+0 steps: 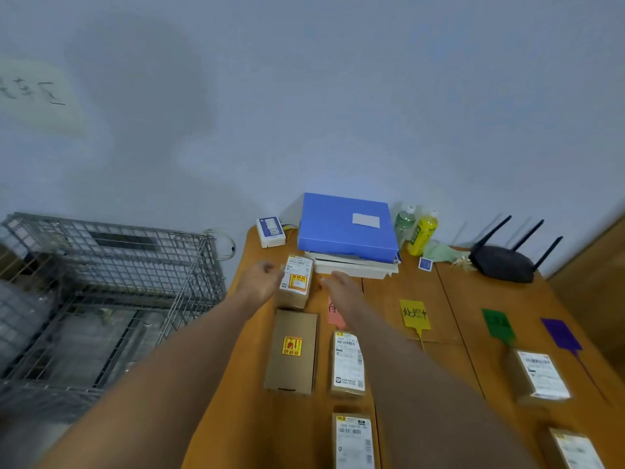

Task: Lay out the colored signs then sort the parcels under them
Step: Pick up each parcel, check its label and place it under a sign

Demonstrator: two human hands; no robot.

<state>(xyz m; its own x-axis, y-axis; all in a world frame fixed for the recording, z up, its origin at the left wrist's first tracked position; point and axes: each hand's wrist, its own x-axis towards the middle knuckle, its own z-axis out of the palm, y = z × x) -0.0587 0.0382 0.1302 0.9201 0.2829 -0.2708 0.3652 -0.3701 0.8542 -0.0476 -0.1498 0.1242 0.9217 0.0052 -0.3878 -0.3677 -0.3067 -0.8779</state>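
A small brown parcel (296,280) with a white label and an orange sticker stands at the far left of the wooden table (406,289). My left hand (262,280) grips its left side with curled fingers. My right hand (341,286) hovers just right of it, fingers relaxed, holding nothing. Four signs lie in a row: a pink sign (333,316) partly hidden by my right arm, a yellow sign (415,314), a green sign (498,324) and a purple sign (559,333). A long brown box (292,352) and two labelled parcels (347,363) (353,441) lie below the pink sign.
Two more parcels (541,375) (575,448) lie under the green and purple signs. At the back stand a blue folder (345,225) on white books, two bottles (422,233), a black router (504,262) and a small white device (270,231). A wire cage (111,265) sits left of the table.
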